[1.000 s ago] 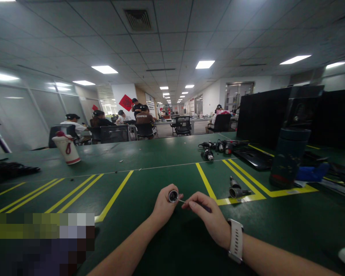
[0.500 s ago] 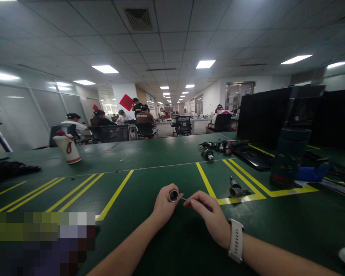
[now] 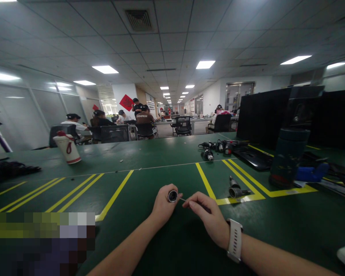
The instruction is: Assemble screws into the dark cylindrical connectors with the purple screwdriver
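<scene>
My left hand [image 3: 164, 205] is wrapped round a dark cylindrical part with a round metal rim [image 3: 173, 196], its hollow end turned towards me. Between the fingertips of my right hand [image 3: 204, 211] is a thin metal rod [image 3: 183, 199], perhaps a small screwdriver; most of it lies hidden in the palm. The rod's tip reaches the side of the cylindrical part, and I cannot tell whether it goes in. To the right of my right hand, several grey metal parts [image 3: 235, 190] lie together on the green table [image 3: 166, 153], by a yellow tape corner.
Farther back lie several dark metal parts with cables [image 3: 208, 153] and a black tray [image 3: 254, 158]. A dark green thermos [image 3: 289, 159] stands at the right before black monitors [image 3: 261, 115]. A white cup [image 3: 68, 148] stands at the left. People sit at desks beyond.
Both hands have hardly moved. The thin rod and the cylindrical part stay together, with only a slight shift of the right fingers and of the whole view.
</scene>
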`<state>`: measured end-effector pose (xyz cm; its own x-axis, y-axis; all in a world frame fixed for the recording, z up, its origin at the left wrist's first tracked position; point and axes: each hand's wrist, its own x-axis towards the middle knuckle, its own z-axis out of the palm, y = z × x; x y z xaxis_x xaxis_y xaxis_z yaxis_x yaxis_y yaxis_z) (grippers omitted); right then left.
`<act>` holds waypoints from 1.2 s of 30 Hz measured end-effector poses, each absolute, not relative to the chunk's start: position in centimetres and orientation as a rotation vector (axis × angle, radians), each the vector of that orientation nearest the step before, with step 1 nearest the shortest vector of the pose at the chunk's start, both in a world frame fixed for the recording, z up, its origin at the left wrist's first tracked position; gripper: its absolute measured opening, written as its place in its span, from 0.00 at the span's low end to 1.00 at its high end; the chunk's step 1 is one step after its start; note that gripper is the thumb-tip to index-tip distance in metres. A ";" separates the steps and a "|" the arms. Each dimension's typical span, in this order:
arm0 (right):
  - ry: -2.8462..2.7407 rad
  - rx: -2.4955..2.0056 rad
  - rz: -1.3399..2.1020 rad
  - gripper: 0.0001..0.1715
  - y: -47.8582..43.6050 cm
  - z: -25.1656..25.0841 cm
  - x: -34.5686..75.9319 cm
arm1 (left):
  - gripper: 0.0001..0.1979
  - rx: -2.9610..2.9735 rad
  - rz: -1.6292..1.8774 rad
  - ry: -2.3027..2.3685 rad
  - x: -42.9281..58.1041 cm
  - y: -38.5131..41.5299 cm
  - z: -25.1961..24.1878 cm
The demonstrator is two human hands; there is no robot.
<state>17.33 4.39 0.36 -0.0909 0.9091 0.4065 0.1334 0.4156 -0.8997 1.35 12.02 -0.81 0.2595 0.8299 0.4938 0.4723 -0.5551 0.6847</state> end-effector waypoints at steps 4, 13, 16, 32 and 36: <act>-1.528 -0.969 0.841 0.12 4.1 0.5 17.2 | 0.05 2.117 1.202 1.177 1.4 12.0 -0.8; -1.559 -0.956 0.809 0.12 4.3 0.2 17.0 | 0.08 2.084 1.197 1.135 1.5 12.0 -0.8; -1.570 -0.948 0.806 0.12 4.4 -0.1 17.0 | 0.08 2.079 1.198 1.125 1.6 12.0 -0.8; -1.547 -0.973 0.823 0.13 4.3 0.2 17.2 | 0.07 2.143 1.157 1.144 1.5 12.0 -1.0; -1.547 -0.977 0.824 0.12 4.4 0.2 17.2 | 0.07 2.167 1.137 1.168 1.5 12.0 -1.0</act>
